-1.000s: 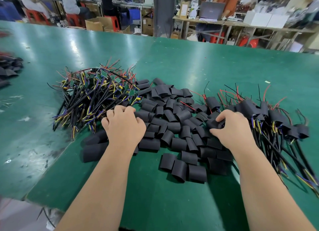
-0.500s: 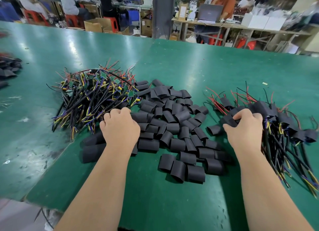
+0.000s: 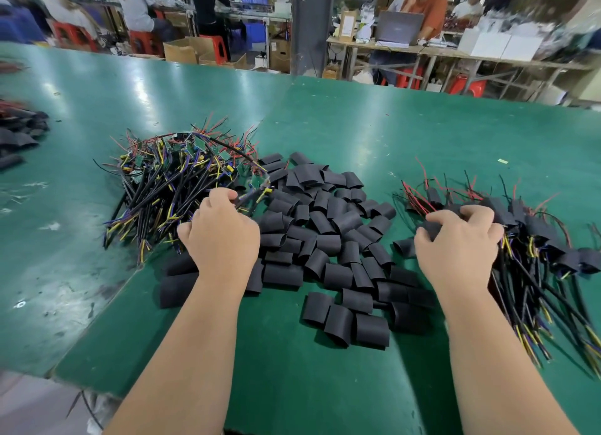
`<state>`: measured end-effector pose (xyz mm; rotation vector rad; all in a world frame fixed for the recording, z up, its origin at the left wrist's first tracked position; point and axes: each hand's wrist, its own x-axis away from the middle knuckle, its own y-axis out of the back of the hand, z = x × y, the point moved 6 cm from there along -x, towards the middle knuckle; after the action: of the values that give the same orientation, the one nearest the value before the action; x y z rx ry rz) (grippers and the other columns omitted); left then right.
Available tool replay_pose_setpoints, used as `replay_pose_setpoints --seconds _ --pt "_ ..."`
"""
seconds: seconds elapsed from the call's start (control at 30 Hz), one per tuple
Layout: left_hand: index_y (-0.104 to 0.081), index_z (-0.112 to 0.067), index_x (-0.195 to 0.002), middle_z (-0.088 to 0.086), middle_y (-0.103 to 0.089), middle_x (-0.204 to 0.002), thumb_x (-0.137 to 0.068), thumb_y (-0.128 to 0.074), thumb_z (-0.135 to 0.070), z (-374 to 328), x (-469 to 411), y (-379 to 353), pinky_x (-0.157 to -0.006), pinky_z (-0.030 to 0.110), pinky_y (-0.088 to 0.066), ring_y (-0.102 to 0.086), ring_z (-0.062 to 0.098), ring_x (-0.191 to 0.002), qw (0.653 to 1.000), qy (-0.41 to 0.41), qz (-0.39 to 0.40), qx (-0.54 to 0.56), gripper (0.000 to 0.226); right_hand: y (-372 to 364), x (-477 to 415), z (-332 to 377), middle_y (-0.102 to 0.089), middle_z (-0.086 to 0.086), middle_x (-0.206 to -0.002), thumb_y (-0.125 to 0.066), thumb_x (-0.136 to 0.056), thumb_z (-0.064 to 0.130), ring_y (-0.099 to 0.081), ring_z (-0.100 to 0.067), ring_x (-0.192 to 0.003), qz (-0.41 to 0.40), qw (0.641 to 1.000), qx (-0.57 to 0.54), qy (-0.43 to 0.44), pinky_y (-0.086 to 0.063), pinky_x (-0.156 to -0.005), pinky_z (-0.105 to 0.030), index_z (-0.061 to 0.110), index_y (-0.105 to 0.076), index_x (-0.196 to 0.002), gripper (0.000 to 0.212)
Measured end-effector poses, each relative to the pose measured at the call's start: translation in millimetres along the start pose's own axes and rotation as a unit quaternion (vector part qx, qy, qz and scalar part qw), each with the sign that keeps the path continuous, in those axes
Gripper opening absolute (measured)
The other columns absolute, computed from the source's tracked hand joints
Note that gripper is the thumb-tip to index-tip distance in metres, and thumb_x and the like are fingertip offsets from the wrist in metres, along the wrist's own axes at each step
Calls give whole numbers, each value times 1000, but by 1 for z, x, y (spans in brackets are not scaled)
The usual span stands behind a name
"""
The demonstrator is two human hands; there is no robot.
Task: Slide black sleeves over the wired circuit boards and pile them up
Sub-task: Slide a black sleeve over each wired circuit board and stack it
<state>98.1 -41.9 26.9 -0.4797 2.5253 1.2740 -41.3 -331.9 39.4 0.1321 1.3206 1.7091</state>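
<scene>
A heap of bare wired circuit boards [image 3: 175,181] with black, yellow, purple and red wires lies at the left. Loose black sleeves [image 3: 325,239] are spread in the middle of the green table. A pile of sleeved boards [image 3: 536,239] lies at the right, wires trailing toward me. My left hand [image 3: 221,236] pinches the wires of one board [image 3: 260,187] at the heap's right edge. My right hand [image 3: 458,246] has curled fingers gripping a black sleeve [image 3: 432,229] at the left edge of the sleeved pile.
The green table [image 3: 357,135] stretches far ahead; its near edge is close to my elbows. More black sleeves and wires [image 3: 16,132] lie at the far left. People sit at benches with boxes and a laptop behind the table.
My right hand moved right from the loose sleeves to the sleeved pile, carrying a sleeved piece. My left hand shifted slightly forward and took hold of a board's wires.
</scene>
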Motion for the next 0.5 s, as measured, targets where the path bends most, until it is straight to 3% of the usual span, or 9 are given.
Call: replay_pose_setpoints --seconds 0.1,0.17,0.23,0.3,0.33,0.37,0.4,0.47,0.5 --pt "-53 -17 -118 7 -63 -113 -89 -42 -9 5 -1 -6 -88 39 -26 -59 31 -96 998 16 39 -54 32 3 4 10 -46 -15 -124 -63 -84 13 -39 -38 -109 -20 999 -40 23 -38 -86 -46 13 -70 -107 24" --pt "-54 -17 -107 7 -64 -108 -92 -39 -10 6 -2 -12 -85 39 -25 -60 30 -91 994 5 68 -86 22 2 6 15 -52 -14 -117 -62 -83 9 -44 -38 -105 -21 996 -78 42 -38 -85 -42 12 -72 -102 21" --pt "-53 -18 -102 3 -65 -104 -95 -37 -8 1 -2 -7 -87 39 -25 -59 29 -88 998 -20 37 -47 20 1 9 22 -59 -8 -102 -61 -84 6 -54 -29 -95 -7 989 -131 67 -39 -81 -27 11 -72 -95 17" --pt "-53 -18 -104 -2 -67 -100 -95 -37 -4 -6 -1 2 -85 35 -23 -59 26 -86 998 -52 -17 27 23 -4 13 29 -64 7 -84 -60 -85 8 -60 -11 -77 45 978 -196 63 -36 -69 -6 17 -72 -90 16" --pt "-54 -17 -105 -3 -67 -99 -94 -38 -3 -10 0 7 -82 33 -21 -60 25 -85 995 -71 -38 64 24 -10 14 33 -65 11 -77 -61 -85 8 -59 -5 -69 93 963 -248 42 -38 -67 -6 19 -72 -88 15" --pt "-54 -16 -106 -5 -68 -96 -94 -39 -2 -15 1 11 -81 32 -20 -60 24 -84 990 -96 -48 96 24 -17 18 36 -67 9 -75 -63 -85 6 -58 -5 -61 154 930 -335 6 -42 -66 -12 19 -72 -88 16" --pt "-56 -14 -105 -6 -68 -92 -94 -39 -2 -21 3 13 -81 33 -22 -61 23 -82 983 -130 -44 122 23 -24 25 43 -69 2 -77 -65 -84 1 -57 -7 -57 220 864 -451 -39 -44 -63 -19 16 -72 -93 18" --pt "-58 -11 -101 -11 -62 -83 -93 -37 -5 -33 8 14 -82 41 -34 -62 20 -74 966 -205 -14 155 24 -32 38 60 -69 -9 -94 -68 -77 -3 -57 -12 -60 321 675 -654 -113 -45 -57 -21 10 -64 -113 39" --pt "-59 -11 -100 -14 -59 -80 -91 -35 -7 -37 11 13 -82 42 -35 -60 18 -69 960 -231 3 160 25 -33 40 64 -69 -8 -98 -68 -72 -1 -60 -13 -63 338 609 -706 -130 -46 -57 -20 11 -59 -122 52"
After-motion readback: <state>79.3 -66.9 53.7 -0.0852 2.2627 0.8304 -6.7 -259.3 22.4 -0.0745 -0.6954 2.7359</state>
